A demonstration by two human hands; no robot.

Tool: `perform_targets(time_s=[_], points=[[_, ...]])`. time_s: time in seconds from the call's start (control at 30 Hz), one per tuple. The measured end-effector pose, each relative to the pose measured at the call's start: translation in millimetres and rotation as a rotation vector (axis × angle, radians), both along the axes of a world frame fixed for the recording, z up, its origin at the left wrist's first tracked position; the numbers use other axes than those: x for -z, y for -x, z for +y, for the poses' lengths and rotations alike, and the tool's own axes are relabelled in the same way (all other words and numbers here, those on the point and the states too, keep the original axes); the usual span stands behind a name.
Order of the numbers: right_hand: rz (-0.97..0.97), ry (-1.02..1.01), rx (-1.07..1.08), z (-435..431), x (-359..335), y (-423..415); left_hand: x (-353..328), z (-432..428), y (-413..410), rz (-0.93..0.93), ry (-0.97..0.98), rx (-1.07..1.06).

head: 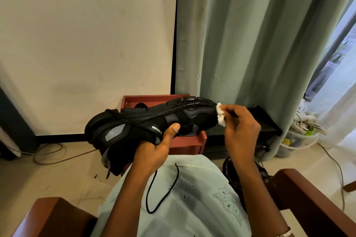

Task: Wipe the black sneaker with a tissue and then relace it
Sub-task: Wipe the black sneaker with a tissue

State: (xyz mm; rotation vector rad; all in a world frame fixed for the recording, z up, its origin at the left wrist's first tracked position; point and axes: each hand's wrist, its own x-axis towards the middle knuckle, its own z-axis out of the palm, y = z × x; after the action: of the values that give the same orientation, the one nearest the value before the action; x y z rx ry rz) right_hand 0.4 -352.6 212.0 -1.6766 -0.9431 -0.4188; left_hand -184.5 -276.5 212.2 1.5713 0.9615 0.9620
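Curtain [250,34] behind; left hand [156,148] fingers [173,129] grip one black sneaker [138,121]; right hand [240,129] fingers [229,108] pinch one tissue [220,116]; one lace [163,190] loose.

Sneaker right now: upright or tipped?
Tipped. The left hand holds the black sneaker on its side, tread uppermost, logo upside down; the right hand pinches a tissue against one end.

1. A cream wall [77,44], lightly scuffed, fills the left, with a black skirting [57,137] along its foot.
2. A grey-green curtain [250,34] hangs beside it, and daylight (bluish, bright) enters at the window [344,48] far right.
3. The pale tiled floor [77,179] bears a looped cable [48,155], a red-brown stand [192,141] and a low black shelf [267,121].
4. Wooden chair arms [316,204] frame the bottom.
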Motion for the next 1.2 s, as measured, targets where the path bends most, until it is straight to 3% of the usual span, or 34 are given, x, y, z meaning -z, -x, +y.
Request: perform_targets(time_s=[0.07, 0.13, 0.47, 0.6, 0.77, 0.93, 1.03, 1.2], points=[[0.124, -0.002, -0.021, -3.0, 3.3, -3.2, -0.4, 1.8, 0.8, -0.006, 0.003, 0.010], [0.128, -0.023, -0.020, -2.3, 3.3, -2.7, 0.9, 2.0, -0.1, -0.006, 0.004, 0.025], [-0.251, 0.076, -0.103, 16.7, -15.0, 24.0, 5.9, -7.0, -7.7, 0.046, 0.030, 0.078], [-0.138, -0.019, -0.054, 5.2, -5.4, 8.0, 3.2, -1.5, -2.3, -0.026, 0.078, 0.042], [0.214, -0.038, -0.084, -3.9, 5.8, 0.7, 8.9, 6.6, -0.1, -0.153, 0.093, 0.040], [0.264, -0.041, -0.063, -4.8, -0.5, 1.2, 10.0, 7.0, -3.5, -0.268, 0.149, 0.066], [0.201, -0.035, -0.074, -0.7, -11.8, 1.4, 11.5, 7.0, -4.8, -0.270, 0.178, 0.080], [-0.063, 0.044, -0.055, 11.2, -27.3, 3.3, 11.8, 0.2, -10.1, -0.268, 0.176, 0.095]])
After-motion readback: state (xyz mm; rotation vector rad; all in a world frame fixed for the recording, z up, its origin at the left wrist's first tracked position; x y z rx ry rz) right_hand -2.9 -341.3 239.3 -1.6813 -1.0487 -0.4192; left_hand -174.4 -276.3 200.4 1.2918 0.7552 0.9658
